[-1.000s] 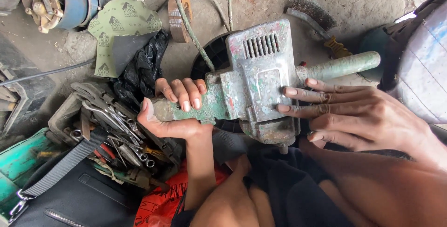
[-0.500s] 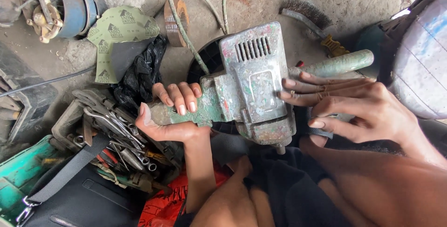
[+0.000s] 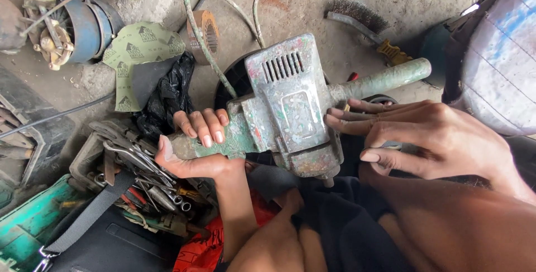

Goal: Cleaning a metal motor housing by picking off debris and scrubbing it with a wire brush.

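Dusty concrete floor, cluttered with worn tools.
Left hand (image 3: 192,152) wraps its grip around the chipped green handle of a boxy metal power drill (image 3: 290,107) over the lap; right hand (image 3: 424,135) rests flat-fingered, open, against its side.

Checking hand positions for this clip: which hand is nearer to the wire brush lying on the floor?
Right. The right hand rests against the power tool just below the wire brush; the left hand grips the tool's handle on the far side.
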